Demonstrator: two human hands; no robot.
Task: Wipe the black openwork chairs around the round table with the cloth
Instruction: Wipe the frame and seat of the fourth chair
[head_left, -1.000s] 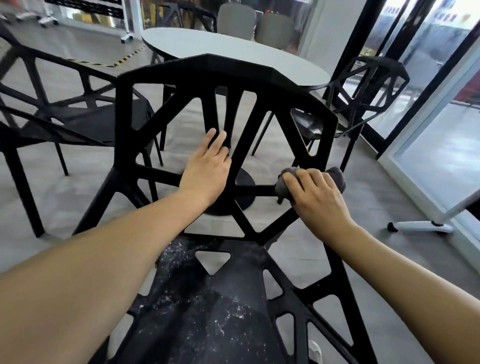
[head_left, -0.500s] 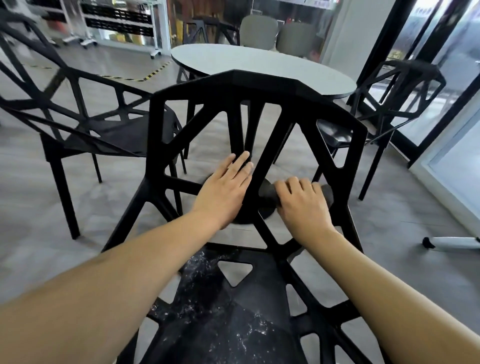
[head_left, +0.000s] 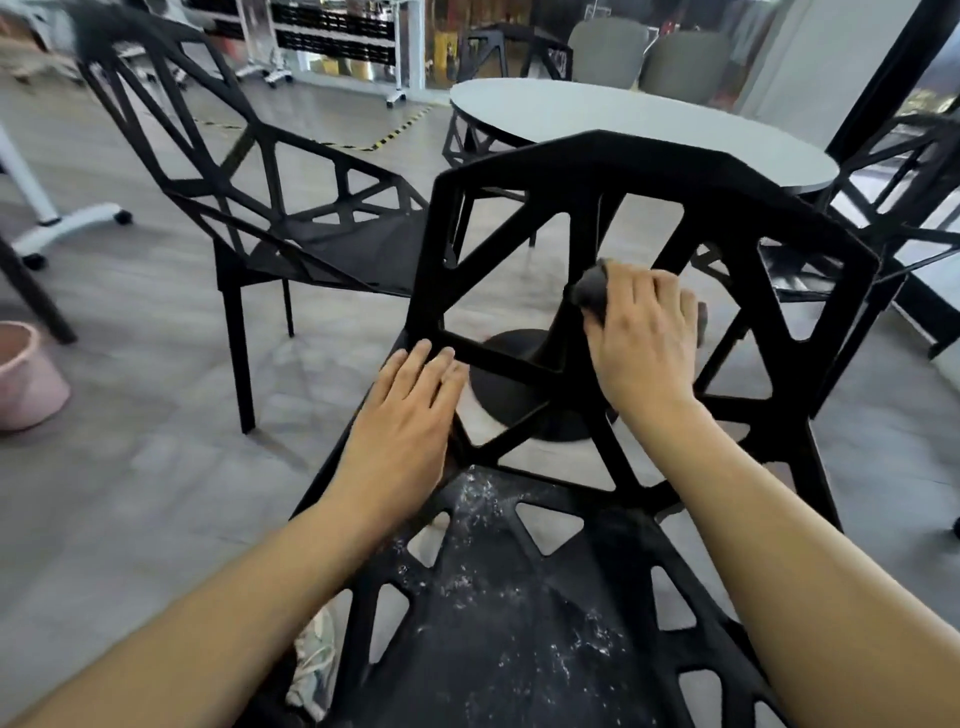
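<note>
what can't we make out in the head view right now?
- Cloth: mostly hidden under the right hand.
- Near chair: legs and seat front cut off by the bottom edge.
- Right chair: cut off by the right edge.
- Pink bucket: cut off by the left edge.
- Shelves: blurred, contents unreadable.

Grey wood-pattern floor (head_left: 156, 467) bearing the black openwork chairs: the nearest chair (head_left: 519, 597), a second chair (head_left: 291, 228) standing at left; the round bench (head_left: 623, 124) resting on its black pedestal base (head_left: 524, 395); a pink bucket (head_left: 26, 374) sitting at far left.
</note>
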